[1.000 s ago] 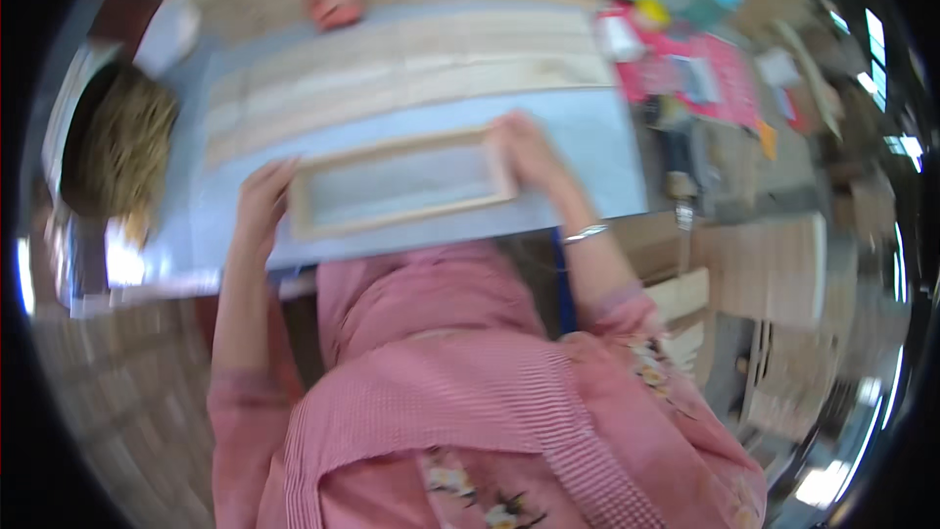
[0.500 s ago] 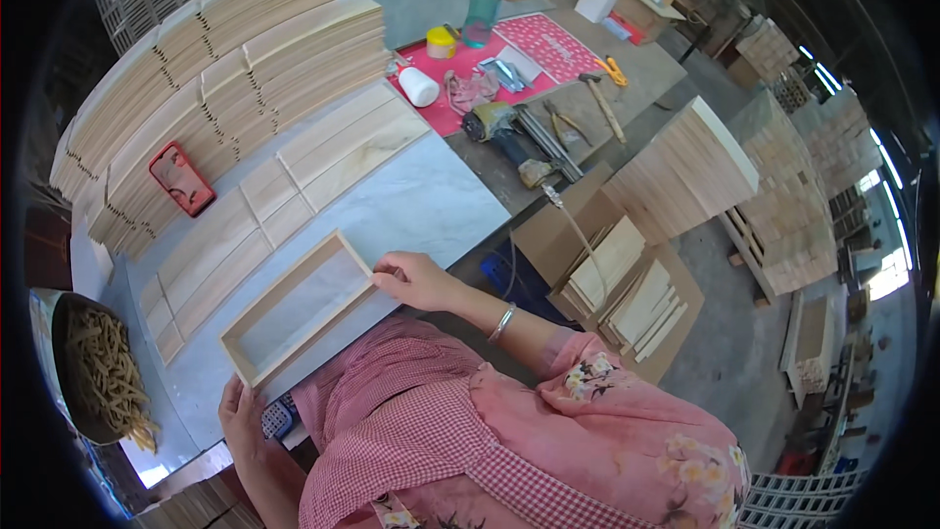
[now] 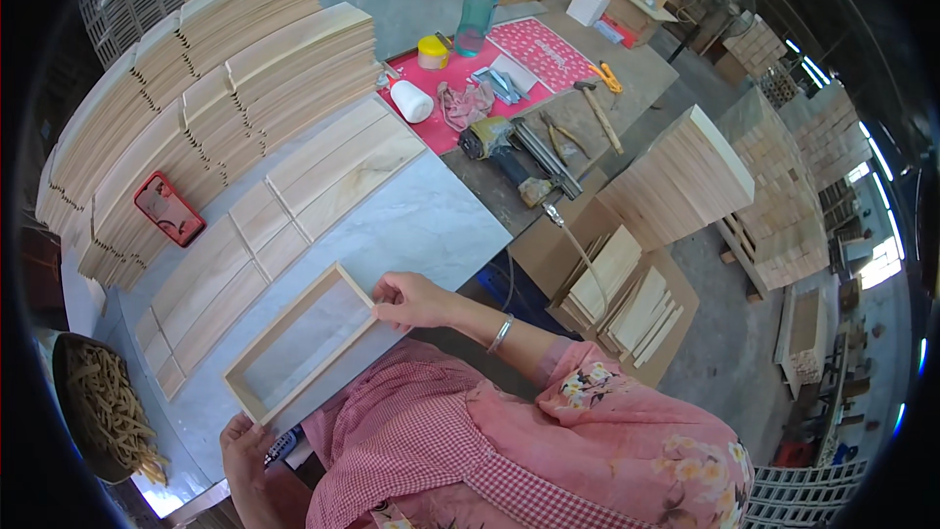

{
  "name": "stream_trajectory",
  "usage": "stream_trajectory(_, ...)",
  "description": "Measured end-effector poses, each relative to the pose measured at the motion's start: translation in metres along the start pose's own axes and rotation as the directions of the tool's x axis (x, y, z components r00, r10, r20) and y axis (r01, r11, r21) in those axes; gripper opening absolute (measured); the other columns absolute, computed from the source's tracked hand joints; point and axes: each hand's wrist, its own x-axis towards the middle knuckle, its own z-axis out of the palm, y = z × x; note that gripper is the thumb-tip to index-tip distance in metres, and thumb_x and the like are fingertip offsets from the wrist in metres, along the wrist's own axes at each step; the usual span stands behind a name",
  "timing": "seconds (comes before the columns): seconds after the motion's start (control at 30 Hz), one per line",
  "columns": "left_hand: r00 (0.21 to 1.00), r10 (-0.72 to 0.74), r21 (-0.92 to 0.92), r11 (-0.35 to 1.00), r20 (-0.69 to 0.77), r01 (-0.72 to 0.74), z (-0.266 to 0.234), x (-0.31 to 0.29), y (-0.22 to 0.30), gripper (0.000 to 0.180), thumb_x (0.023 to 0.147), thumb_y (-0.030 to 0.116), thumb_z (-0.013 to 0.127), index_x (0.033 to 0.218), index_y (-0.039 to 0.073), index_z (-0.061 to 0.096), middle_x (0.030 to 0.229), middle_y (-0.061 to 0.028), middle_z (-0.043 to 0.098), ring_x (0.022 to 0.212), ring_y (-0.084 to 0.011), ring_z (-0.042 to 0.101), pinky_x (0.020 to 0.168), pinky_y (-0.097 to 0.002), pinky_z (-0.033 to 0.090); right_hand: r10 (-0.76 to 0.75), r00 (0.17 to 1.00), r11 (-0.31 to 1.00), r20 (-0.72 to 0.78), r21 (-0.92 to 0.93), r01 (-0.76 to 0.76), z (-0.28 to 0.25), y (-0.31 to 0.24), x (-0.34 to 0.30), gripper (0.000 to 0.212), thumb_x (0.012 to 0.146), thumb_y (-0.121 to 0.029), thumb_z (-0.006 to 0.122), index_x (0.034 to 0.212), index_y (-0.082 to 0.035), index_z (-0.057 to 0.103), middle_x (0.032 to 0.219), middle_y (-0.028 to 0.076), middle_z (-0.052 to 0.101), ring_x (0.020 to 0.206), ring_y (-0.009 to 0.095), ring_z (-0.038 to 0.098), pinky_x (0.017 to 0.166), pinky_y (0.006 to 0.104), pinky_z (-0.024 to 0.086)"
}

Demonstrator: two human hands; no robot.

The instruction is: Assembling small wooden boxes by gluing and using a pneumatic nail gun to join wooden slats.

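A long rectangular wooden frame [image 3: 281,322] with thin walls lies over the pale marbled tabletop [image 3: 431,201], near its front edge. My right hand [image 3: 416,301] pinches the frame's right-hand corner between thumb and fingers; a silver bangle sits on that wrist. At the opposite, nearer-left corner, my left hand [image 3: 247,446] grips the wood, its fingertips partly hidden at the edge. The tabletop shows through the frame. Beyond it, flat wooden panels [image 3: 338,162] are laid in rows.
Tall stacks of thin boards [image 3: 294,59] line the back left, with a red-cased phone [image 3: 168,209] leaning there. A bowl of wood strips [image 3: 103,402] stands left. A nail gun [image 3: 509,157], a hammer [image 3: 599,118] and a blue bottle [image 3: 477,15] lie or stand right, above a box of wood pieces [image 3: 627,304].
The frame and both hands sit slightly lower in the picture, while the view has shifted a little. Both hands keep hold of the same two corners.
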Motion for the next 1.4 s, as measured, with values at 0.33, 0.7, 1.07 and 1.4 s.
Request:
stream_trajectory(0.33,0.995,-0.097,0.016,0.995,-0.007,0.097,-0.018,0.010,-0.011,0.054,0.082,-0.001,0.073,0.132,-0.004,0.053,0.115,-0.0191,0.064,0.084,-0.0205,0.064,0.075,-0.0305,0.057,0.120,0.989,0.984,0.082,0.122,-0.129,0.001,-0.010,-0.004,0.024,0.090,-0.015,0.068,0.103,0.002,0.057,0.081,0.009,0.061,0.061,0.016,0.061,0.052,0.0251,0.051)
stream_trajectory(0.7,0.985,0.175,0.171,0.970,-0.007,-0.171,0.001,0.000,-0.027,0.066,0.091,0.001,0.064,0.152,0.010,0.039,0.126,-0.0205,0.058,0.105,-0.0275,0.061,0.088,-0.0348,0.053,0.092,0.985,0.996,0.147,0.003,-0.093,-0.010,-0.006,-0.001,0.044,0.088,-0.017,0.072,0.121,0.003,0.052,0.092,0.011,0.063,0.067,0.018,0.062,0.062,0.0256,0.051)
stream_trajectory(1.07,0.850,0.433,0.379,0.763,0.300,-0.523,0.026,0.024,0.016,0.104,0.063,0.002,0.091,0.151,0.000,0.036,0.132,-0.0199,0.057,0.107,-0.0322,0.064,0.092,-0.0408,0.056,-0.376,0.878,0.792,0.295,-0.391,0.470,-0.024,-0.021,0.029,0.118,0.065,-0.013,0.088,0.158,-0.002,0.017,0.153,0.018,0.037,0.113,0.032,0.058,0.093,0.0365,0.052)
stream_trajectory(1.4,0.875,0.370,0.540,0.688,0.313,-0.484,-0.008,0.047,-0.004,0.127,0.050,0.003,0.093,0.157,0.006,0.025,0.138,-0.0190,0.054,0.116,-0.0354,0.060,0.099,-0.0441,0.051,-0.353,0.869,0.754,0.346,-0.445,0.483,-0.021,-0.020,0.039,0.118,0.058,-0.011,0.090,0.154,-0.003,0.022,0.149,0.020,0.042,0.118,0.035,0.056,0.100,0.0392,0.049)
